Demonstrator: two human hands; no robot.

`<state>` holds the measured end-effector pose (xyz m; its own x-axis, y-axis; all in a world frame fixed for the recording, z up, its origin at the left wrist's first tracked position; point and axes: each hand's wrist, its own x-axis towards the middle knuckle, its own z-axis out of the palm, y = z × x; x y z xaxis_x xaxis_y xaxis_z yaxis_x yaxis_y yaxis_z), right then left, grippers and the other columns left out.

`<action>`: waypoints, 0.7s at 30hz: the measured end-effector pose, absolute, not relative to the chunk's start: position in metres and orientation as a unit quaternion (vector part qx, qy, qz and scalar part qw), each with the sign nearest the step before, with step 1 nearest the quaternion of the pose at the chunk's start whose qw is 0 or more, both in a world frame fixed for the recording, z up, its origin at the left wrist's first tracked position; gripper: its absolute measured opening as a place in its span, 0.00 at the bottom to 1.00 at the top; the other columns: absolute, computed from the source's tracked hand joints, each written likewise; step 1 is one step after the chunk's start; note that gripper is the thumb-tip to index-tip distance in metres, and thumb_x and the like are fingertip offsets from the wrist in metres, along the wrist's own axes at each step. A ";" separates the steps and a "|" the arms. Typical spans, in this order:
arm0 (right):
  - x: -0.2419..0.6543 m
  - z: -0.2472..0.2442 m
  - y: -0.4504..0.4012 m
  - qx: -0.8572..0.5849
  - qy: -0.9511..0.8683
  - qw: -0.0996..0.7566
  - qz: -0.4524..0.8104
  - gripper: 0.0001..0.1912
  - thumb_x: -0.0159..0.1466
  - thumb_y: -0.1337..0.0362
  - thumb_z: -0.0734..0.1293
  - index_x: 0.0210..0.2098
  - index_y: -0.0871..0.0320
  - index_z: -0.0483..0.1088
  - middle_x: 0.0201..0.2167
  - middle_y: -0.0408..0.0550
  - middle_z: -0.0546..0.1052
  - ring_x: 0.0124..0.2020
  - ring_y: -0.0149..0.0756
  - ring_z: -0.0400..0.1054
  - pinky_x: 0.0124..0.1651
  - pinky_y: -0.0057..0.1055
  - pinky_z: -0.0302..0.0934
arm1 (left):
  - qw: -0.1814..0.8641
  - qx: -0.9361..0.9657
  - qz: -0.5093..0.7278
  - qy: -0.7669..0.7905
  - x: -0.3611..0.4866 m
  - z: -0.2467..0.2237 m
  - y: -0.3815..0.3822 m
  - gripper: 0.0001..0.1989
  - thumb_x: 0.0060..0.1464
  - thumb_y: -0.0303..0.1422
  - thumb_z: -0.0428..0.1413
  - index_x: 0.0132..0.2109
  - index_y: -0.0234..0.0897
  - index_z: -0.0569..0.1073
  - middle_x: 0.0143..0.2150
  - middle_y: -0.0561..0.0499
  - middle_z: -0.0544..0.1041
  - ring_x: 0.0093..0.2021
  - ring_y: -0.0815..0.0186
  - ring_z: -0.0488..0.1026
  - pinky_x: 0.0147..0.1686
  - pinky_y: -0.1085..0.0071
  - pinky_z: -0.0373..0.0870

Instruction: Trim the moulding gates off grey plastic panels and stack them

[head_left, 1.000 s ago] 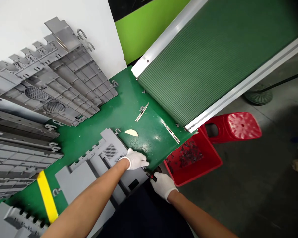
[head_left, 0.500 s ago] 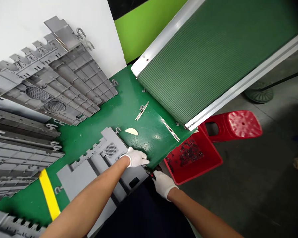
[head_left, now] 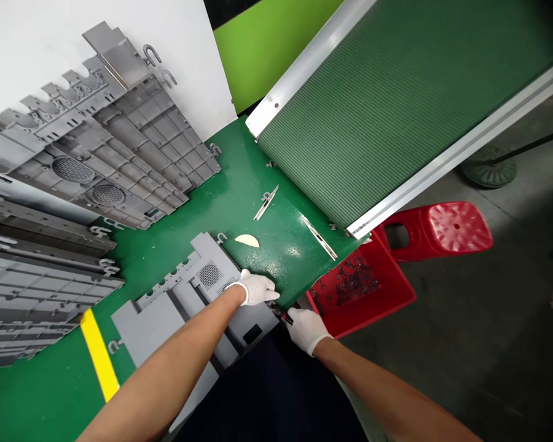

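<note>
A grey plastic panel [head_left: 159,325] with a round-holed grille and a notched edge lies on the green tabletop against my body. My left hand [head_left: 258,288], in a white glove, rests over the panel's right end. Its fingers are drawn together at that edge, and what they pinch there is mostly hidden. My right hand [head_left: 306,330], gloved too, is closed around red-and-black cutting pliers [head_left: 283,315]. The jaws of the pliers meet the panel's edge just below my left fingertips. Small grey hooks [head_left: 221,238] stick out from other edges of the panel.
More grey panels [head_left: 133,147] lean against a white board on the left. Ahead is a green conveyor belt [head_left: 373,104]. Two thin metal blades [head_left: 320,238] and a cream half-disc [head_left: 247,240] lie on the table. Right of it are a red bin [head_left: 391,301] of scraps and a red stool [head_left: 458,227].
The view has shifted slightly. Both hands stay at the same edge of the panel, and the pliers' jaws now show more clearly beside my left fingertips.
</note>
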<state>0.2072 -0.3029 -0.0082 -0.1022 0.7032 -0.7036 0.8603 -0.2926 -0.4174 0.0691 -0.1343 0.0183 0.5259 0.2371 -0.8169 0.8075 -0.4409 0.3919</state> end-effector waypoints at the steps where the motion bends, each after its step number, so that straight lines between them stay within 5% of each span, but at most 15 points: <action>1: 0.207 -0.008 -0.303 0.663 0.589 0.084 -0.455 0.13 0.68 0.57 0.58 0.38 0.56 0.72 0.40 0.54 0.80 0.43 0.43 0.74 0.43 0.33 0.60 | 0.406 0.773 -0.352 0.336 0.069 0.020 -0.134 0.28 0.57 0.58 0.44 0.31 0.39 0.75 0.30 0.52 0.77 0.31 0.65 0.68 0.48 0.57 0.52; 7: 0.199 -0.006 -0.305 0.662 0.584 0.081 -0.464 0.11 0.66 0.59 0.60 0.43 0.57 0.70 0.44 0.55 0.78 0.43 0.41 0.74 0.42 0.32 0.61 | 0.414 0.773 -0.344 0.335 0.070 0.025 -0.131 0.21 0.57 0.52 0.49 0.32 0.42 0.77 0.32 0.53 0.78 0.35 0.63 0.71 0.48 0.59 0.53; 14: 0.198 -0.008 -0.302 0.672 0.580 0.087 -0.452 0.16 0.66 0.51 0.58 0.40 0.55 0.70 0.40 0.54 0.79 0.41 0.45 0.75 0.40 0.36 0.61 | 0.427 0.763 -0.346 0.342 0.075 0.024 -0.130 0.18 0.55 0.49 0.52 0.33 0.42 0.77 0.32 0.54 0.79 0.35 0.64 0.72 0.50 0.58 0.54; 21: 0.228 -0.017 -0.294 0.665 0.577 0.076 -0.469 0.13 0.64 0.55 0.62 0.35 0.57 0.73 0.35 0.57 0.79 0.40 0.48 0.74 0.42 0.38 0.60 | 0.448 0.741 -0.318 0.385 0.069 0.026 -0.126 0.16 0.51 0.49 0.57 0.32 0.41 0.77 0.28 0.56 0.76 0.31 0.66 0.70 0.46 0.63 0.60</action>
<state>0.2275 -0.2936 -0.0170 -0.1042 0.6956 -0.7109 0.8383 -0.3232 -0.4391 0.0694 -0.1265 0.0262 0.5005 0.2861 -0.8171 0.8565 -0.3009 0.4193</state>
